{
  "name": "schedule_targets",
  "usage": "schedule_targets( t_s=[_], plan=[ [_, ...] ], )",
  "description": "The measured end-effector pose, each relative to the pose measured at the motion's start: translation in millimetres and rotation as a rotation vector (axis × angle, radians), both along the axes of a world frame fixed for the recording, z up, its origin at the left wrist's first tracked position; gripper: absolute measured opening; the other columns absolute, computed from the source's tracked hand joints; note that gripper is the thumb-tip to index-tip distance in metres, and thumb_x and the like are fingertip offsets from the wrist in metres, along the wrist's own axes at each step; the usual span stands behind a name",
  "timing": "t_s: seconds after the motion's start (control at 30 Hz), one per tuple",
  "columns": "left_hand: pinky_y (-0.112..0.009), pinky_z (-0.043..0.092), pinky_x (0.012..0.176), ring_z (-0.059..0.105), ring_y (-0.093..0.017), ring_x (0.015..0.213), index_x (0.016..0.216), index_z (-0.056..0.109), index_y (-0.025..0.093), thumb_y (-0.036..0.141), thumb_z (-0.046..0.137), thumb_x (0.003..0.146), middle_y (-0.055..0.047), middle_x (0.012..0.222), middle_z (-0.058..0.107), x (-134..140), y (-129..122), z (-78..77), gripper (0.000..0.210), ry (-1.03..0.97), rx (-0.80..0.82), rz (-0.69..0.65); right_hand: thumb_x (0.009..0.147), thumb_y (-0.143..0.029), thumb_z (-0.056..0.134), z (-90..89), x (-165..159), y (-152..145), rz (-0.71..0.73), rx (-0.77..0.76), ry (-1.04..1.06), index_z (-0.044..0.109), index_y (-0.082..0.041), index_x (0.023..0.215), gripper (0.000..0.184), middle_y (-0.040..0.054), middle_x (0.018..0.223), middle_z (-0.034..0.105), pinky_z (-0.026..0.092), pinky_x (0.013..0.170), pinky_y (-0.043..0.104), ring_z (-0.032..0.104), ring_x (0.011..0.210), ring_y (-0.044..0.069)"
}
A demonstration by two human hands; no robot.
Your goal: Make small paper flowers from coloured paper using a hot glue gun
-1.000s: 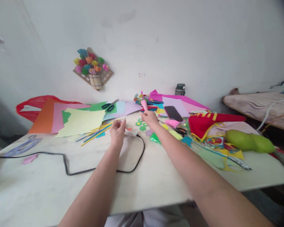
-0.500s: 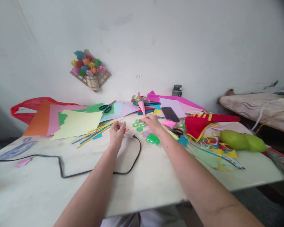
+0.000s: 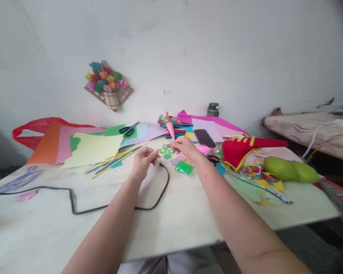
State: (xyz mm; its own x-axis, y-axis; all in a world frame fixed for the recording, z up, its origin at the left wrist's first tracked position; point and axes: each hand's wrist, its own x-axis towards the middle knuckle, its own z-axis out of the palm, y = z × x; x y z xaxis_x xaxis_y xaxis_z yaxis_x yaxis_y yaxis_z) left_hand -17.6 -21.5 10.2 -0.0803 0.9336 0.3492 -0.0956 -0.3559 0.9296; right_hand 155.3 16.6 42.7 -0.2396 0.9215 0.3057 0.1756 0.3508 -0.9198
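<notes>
My left hand (image 3: 144, 161) is held over the table with thumb and fingers pinched together; whatever is between them is too small to make out. Just right of it lies the plug end of a black cable (image 3: 166, 182), partly hidden by the fingers. My right hand (image 3: 185, 147) is closed too, with a tiny orange bit at its fingertips that I cannot name. Behind the right fingertips is a pink paper cone (image 3: 170, 130) topped with small paper flowers. Green paper flowers (image 3: 167, 156) with yellow centres lie between the hands, and a green packet (image 3: 184, 167) sits nearer me.
Coloured paper sheets (image 3: 94, 150), paper strips (image 3: 114, 163) and dark scissors (image 3: 129, 129) spread left. To the right are a phone (image 3: 205, 138), a second pair of scissors (image 3: 213, 160), red cloth (image 3: 237, 150) and green fruit (image 3: 281, 168). A bottle (image 3: 213, 109) stands by the wall.
My left thumb has shifted right, towards the right hand. The white piece at the cable's end no longer shows beside my left hand. My right hand has hardly moved.
</notes>
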Motion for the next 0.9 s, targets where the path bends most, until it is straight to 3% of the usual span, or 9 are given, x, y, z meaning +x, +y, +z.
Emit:
schedule_targets(
  t_s=[0.17,0.3,0.43,0.57,0.7,0.8,0.9],
  plan=[
    [-0.022,0.040,0.044,0.052,-0.008,0.043,0.067,0.054,0.013,0.037,0.065,0.065,-0.008,0.070,0.066,4.5,-4.0,2.0,0.026,0.056,-0.030,-0.110,0.072,-0.026,0.054,4.6,5.1,0.7,0.093,-0.001,-0.019,0.057,-0.012,0.059,0.020,0.0016,0.055,0.057,0.038,0.048,0.018,0.047,0.048,0.007],
    [-0.023,0.042,0.046,0.053,-0.009,0.044,0.068,0.055,0.013,0.041,0.060,0.069,-0.009,0.073,0.067,4.9,-5.1,2.5,0.029,0.097,-0.058,-0.175,0.066,-0.028,0.062,6.1,9.2,1.0,0.044,0.011,-0.044,0.058,-0.012,0.061,0.017,0.0007,0.055,0.056,0.037,0.047,0.019,0.048,0.049,0.007],
    [-0.022,0.038,0.043,0.050,-0.009,0.041,0.062,0.051,0.014,0.046,0.050,0.076,-0.005,0.061,0.063,3.3,-5.1,3.1,0.035,0.109,-0.037,-0.162,0.066,-0.034,0.063,7.0,11.9,0.4,0.006,0.040,-0.049,0.054,-0.013,0.056,0.025,-0.0002,0.052,0.054,0.034,0.045,0.019,0.045,0.045,0.006],
    [-0.020,0.030,0.039,0.042,-0.006,0.037,0.053,0.048,0.014,0.048,0.045,0.078,-0.001,0.048,0.055,1.8,-7.5,6.1,0.042,0.178,-0.022,-0.133,0.075,-0.043,0.052,9.1,13.8,-2.2,0.087,0.066,-0.003,0.047,-0.015,0.049,0.039,-0.0018,0.043,0.047,0.031,0.044,0.020,0.040,0.041,0.006],
    [-0.021,0.030,0.042,0.041,-0.006,0.037,0.048,0.053,0.013,0.048,0.040,0.080,0.000,0.040,0.048,3.8,-12.5,9.4,0.049,0.349,-0.004,-0.225,0.075,-0.051,0.047,13.5,16.2,-7.1,0.198,0.057,0.053,0.033,-0.017,0.038,0.052,-0.0049,0.033,0.033,0.027,0.042,0.022,0.032,0.034,0.005],
    [-0.021,0.034,0.046,0.044,-0.007,0.040,0.049,0.052,0.013,0.045,0.046,0.078,0.001,0.041,0.049,9.0,-15.3,9.9,0.044,0.397,-0.003,-0.343,0.078,-0.055,0.040,17.5,20.2,-8.1,0.220,0.081,0.110,0.029,-0.018,0.036,0.057,-0.0047,0.032,0.030,0.029,0.043,0.022,0.034,0.034,0.006],
    [-0.020,0.034,0.045,0.045,-0.007,0.043,0.062,0.053,0.014,0.037,0.062,0.068,0.002,0.052,0.055,13.7,-14.5,7.4,0.026,0.325,-0.047,-0.415,0.075,-0.051,0.048,18.8,27.7,-3.4,0.110,0.146,0.107,0.041,-0.016,0.044,0.047,-0.0033,0.040,0.042,0.031,0.044,0.020,0.039,0.039,0.006]
  ],
)
